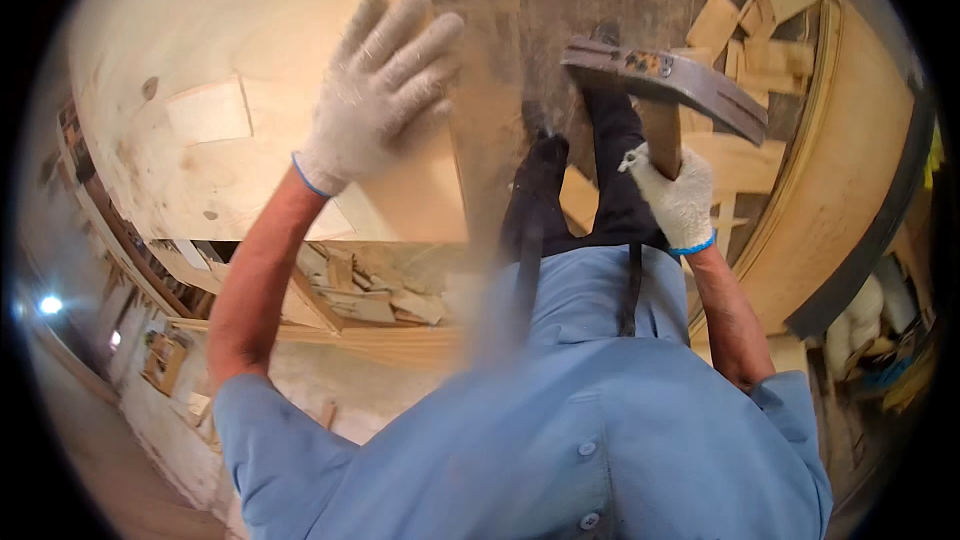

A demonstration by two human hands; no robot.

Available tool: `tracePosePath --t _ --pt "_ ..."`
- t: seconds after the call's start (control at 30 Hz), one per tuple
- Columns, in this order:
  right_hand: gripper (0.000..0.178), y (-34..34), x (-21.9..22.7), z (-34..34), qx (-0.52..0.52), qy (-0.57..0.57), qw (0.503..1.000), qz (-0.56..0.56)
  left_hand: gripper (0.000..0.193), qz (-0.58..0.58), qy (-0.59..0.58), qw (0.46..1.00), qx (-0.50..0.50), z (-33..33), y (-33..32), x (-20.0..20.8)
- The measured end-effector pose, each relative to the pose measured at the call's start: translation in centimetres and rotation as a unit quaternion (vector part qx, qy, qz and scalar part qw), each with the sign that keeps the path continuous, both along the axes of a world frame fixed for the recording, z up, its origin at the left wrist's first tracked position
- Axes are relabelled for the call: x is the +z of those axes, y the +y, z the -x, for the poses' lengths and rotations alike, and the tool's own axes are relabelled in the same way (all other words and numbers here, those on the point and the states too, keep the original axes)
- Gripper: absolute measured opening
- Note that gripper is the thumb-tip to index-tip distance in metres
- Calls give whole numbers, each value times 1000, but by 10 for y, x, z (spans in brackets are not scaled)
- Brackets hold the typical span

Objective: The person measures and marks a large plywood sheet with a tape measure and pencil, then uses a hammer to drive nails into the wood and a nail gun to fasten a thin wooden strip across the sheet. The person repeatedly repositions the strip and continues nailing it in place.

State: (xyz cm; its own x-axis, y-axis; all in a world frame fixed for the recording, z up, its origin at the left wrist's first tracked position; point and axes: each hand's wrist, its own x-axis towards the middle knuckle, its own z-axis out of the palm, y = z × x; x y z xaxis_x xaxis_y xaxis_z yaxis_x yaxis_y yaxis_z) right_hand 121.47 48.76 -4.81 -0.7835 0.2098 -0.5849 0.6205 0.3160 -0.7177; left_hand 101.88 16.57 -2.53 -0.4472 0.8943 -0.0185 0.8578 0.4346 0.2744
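Observation:
My right hand (682,198), in a white knitted glove with a blue cuff, is wrapped round the wooden handle of a hammer (668,78). Its long, worn metal head points up and lies across the view above my fist. My left hand (378,90), gloved the same way, has its fingers spread and holds nothing. It is over or near the large plywood sheet (230,10); whether it touches cannot be told. A small rectangular wood piece (212,112) lies on that sheet, left of the hand.
Wood offcuts (775,60) are scattered on the floor at the far right. A curved wooden panel (845,150) with a dark edge stands on my right. Below the plywood's near edge, a wooden frame (380,340) surrounds more scraps. My legs stand between sheet and panel.

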Motion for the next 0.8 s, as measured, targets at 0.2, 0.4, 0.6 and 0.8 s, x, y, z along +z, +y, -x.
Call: tracePosePath --t 0.2,0.4,0.6,0.8 --pt "30 -80 -28 -77 10 -5 987 160 29 5 32 999 -38 1 4 -7" --pt "28 -135 -49 -129 1 -79 976 203 23 12 53 996 -71 3 6 -10" --pt "30 -153 -54 -127 -63 36 967 243 24 -15 58 995 -82 7 7 -19" --pt "31 -149 -54 -127 -38 0 970 242 22 -18 57 997 -58 4 12 -15"
